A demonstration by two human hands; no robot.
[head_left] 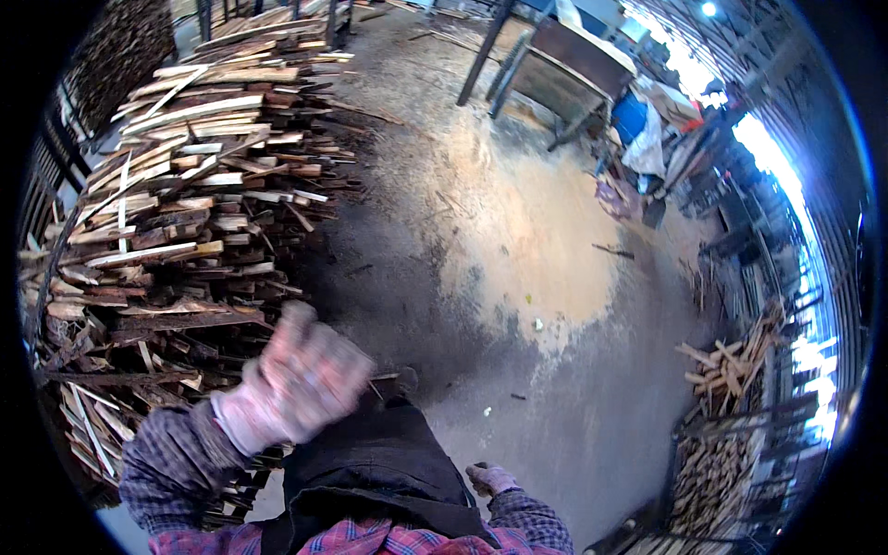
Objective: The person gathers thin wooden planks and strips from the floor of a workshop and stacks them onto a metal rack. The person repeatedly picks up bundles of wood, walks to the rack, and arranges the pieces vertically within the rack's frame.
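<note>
My left hand (301, 379) wears a worn pale work glove and is raised in front of me, blurred by motion, beside a tall stack of rough wood offcuts (185, 185) on my left. Nothing shows in it, and its fingers look loosely spread. My right hand (490, 478), also gloved, hangs low by my hip with the fingers curled; whether it holds anything is unclear. I wear a plaid shirt and a dark apron (370, 472).
Sawdust (518, 240) covers the concrete floor ahead. A metal-legged work table (555, 65) stands at the back, with a blue container (629, 116) and clutter beside it. Smaller bundles of wood sticks (731, 370) lie along the right wall.
</note>
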